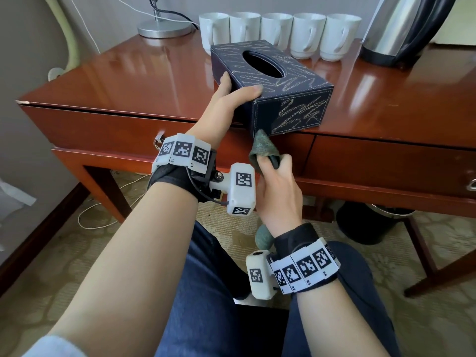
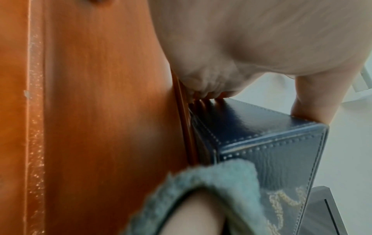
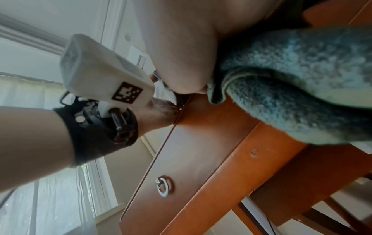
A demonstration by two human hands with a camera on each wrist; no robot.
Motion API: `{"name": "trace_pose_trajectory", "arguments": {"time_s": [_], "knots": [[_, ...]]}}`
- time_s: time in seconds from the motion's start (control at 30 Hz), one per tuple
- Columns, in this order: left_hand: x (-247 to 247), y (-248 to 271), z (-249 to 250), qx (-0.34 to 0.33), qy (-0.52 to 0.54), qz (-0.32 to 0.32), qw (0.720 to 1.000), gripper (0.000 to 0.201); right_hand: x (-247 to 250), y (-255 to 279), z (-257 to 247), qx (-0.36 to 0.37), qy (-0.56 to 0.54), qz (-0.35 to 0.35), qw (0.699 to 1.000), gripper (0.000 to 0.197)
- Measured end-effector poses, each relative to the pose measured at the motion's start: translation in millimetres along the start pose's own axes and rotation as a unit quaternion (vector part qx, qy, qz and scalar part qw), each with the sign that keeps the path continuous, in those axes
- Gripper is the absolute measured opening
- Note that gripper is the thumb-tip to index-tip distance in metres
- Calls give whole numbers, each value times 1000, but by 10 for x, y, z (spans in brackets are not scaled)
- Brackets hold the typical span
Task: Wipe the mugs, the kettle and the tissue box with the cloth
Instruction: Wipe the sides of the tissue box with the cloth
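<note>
- one desk (image 1: 128, 81) of glossy red-brown wood takes up most of the head view, with drawers along its front and a metal ring pull (image 3: 163, 187) on one of them.
- the kettle (image 1: 401, 29), brushed steel with a black base and handle, stands at the far right of the desk top.
- the box (image 1: 273, 86) is a dark navy, leather-like tissue box with pale stitched seams, an oval slot on top and pale scribbled marks on its top and end; it sits at the front edge of the desk, its near corner out over the edge.
- five mugs (image 1: 278, 32), white and glazed, stand in a row behind the box, handles toward the camera.
- the left hand (image 1: 229, 99) grasps the box at its near left corner: thumb laid on the top, fingers curled round the long side.
- the right hand (image 1: 278, 191) is clenched on the cloth, holding it up in front of the drawers.
- the cloth (image 1: 262, 148), grey-green and fuzzy like terry, is bunched to a point that touches the bottom near corner of the box; a loose tail hangs below the wrist.
</note>
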State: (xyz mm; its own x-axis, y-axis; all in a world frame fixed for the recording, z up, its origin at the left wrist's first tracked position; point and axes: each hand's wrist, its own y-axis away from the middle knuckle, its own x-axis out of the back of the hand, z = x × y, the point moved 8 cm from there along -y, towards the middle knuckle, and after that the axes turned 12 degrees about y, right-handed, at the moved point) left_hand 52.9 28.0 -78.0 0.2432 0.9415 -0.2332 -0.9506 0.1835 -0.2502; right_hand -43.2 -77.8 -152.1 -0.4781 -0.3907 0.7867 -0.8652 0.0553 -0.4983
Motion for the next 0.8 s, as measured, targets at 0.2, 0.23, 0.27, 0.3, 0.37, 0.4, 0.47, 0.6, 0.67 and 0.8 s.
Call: {"name": "trace_pose_trajectory", "arguments": {"time_s": [0.2,0.23,0.27,0.3,0.37,0.4,0.47,0.6,0.67,0.8], "knots": [[-23,13,7,2,8,1,1000,82,88,-75,43,-30,-17,17,999,47],[-24,16,10,2,7,2,1000,82,97,-92,16,-22,-23,17,999,46],[-21,15,8,4,6,3,1000,79,102,-101,-16,-9,-28,17,999,46],[-18,14,5,6,6,3,1000,75,92,-103,-46,6,-30,13,999,45],[-15,13,4,6,8,2,1000,69,27,-72,-86,35,-15,-7,999,44],[-11,10,3,5,6,3,1000,69,-13,-43,-85,41,-1,-15,999,44],[-7,6,-3,4,3,5,1000,68,-42,6,-33,29,13,-15,999,43],[-3,-7,-11,2,2,4,1000,68,29,-1,158,-40,8,3,999,46],[-9,-5,-13,2,0,1,1000,68,84,-54,173,-45,-2,14,999,46],[-8,-7,-14,-2,2,0,1000,65,103,-109,22,8,-25,29,999,43]]}}
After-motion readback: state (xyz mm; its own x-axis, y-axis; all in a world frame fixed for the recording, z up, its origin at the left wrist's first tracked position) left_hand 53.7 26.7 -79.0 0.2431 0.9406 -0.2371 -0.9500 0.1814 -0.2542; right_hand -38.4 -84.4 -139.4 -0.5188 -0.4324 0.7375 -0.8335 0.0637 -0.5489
